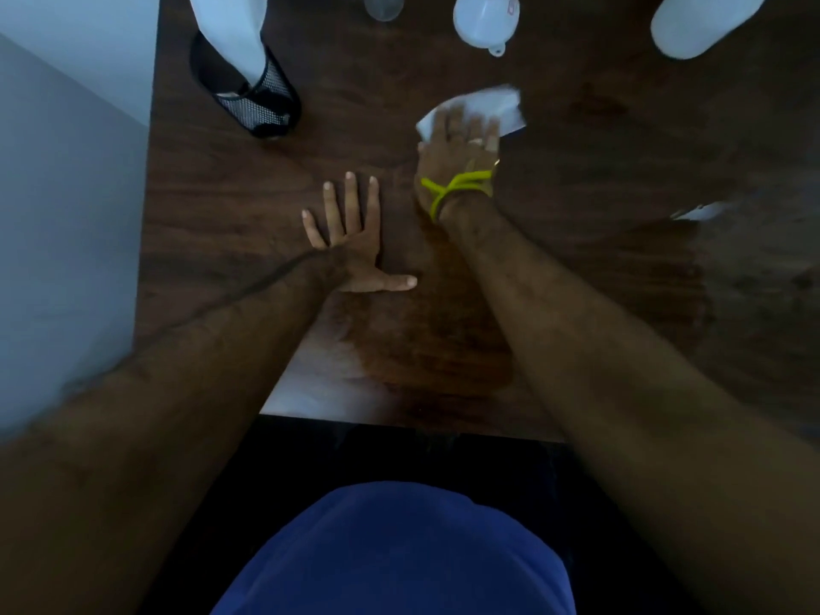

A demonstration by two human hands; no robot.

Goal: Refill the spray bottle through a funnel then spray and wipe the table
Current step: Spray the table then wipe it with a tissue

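Wood-grain brown covers the table (621, 179), and a damp sheen is seen across its near and right parts. Nearest, the left hand (350, 241) is laid flat on the surface, fingers straight and spread, gripping nothing; it appears to serve as a brace. Just beyond it, the right hand (461, 144) is pressed palm-down on a white cloth (492, 104), fingers mostly straight over it; a yellow band is worn at that wrist. The cloth is blurred, so its folds cannot be read.

The wiping step is judged to be in hand, with the refilling and spraying probably done. It would be done well with the cloth kept flat under the whole palm, even pressure held, overlapping strokes carried over the wet patches, and the items at the back steered clear of.

Farther off, along the back edge, one black mesh holder (248, 95) with white material standing in it is seen at the left, then one clear bottle (384, 6) cut off by the frame, one white funnel (486, 20), and one large white jug (705, 20) at the right. One cloth and two hands are counted.
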